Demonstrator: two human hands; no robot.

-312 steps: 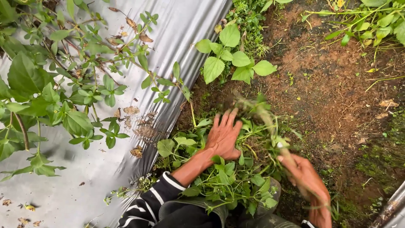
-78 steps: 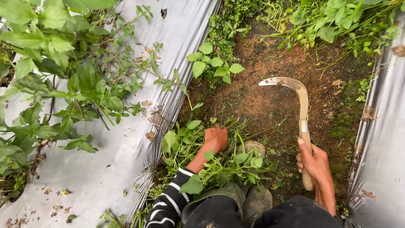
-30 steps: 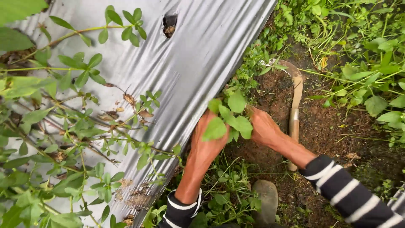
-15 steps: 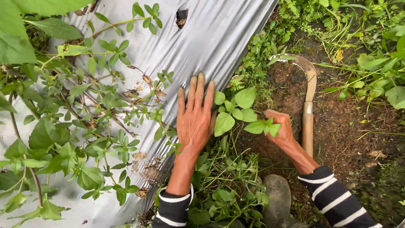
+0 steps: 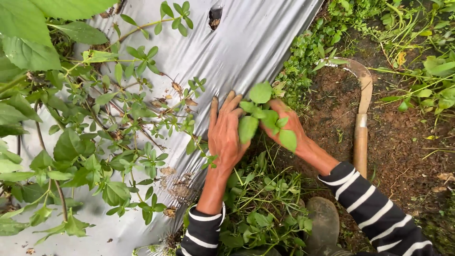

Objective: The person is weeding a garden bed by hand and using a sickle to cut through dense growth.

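Two hands on one broad-leaved weed. Silver mulch sheet, under left hand, whose fingers, flat half a second ago, now curl toward the stem. Sickle, right of right hand, lying loose on soil. Right hand clenched around the weed's base: pull under way, seemingly.

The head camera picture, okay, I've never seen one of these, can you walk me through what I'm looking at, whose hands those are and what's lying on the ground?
There is no machine here. A camera worn on a person's head looks down at their own two bare hands. The left hand and right hand close from both sides around a broad-leaved weed at the edge of a silver plastic sheet covering a planting bed. Whether either hand grips it firmly is hard to tell. A sickle with a wooden handle lies unheld on the bare soil to the right. Pulled greenery is piled by a boot.
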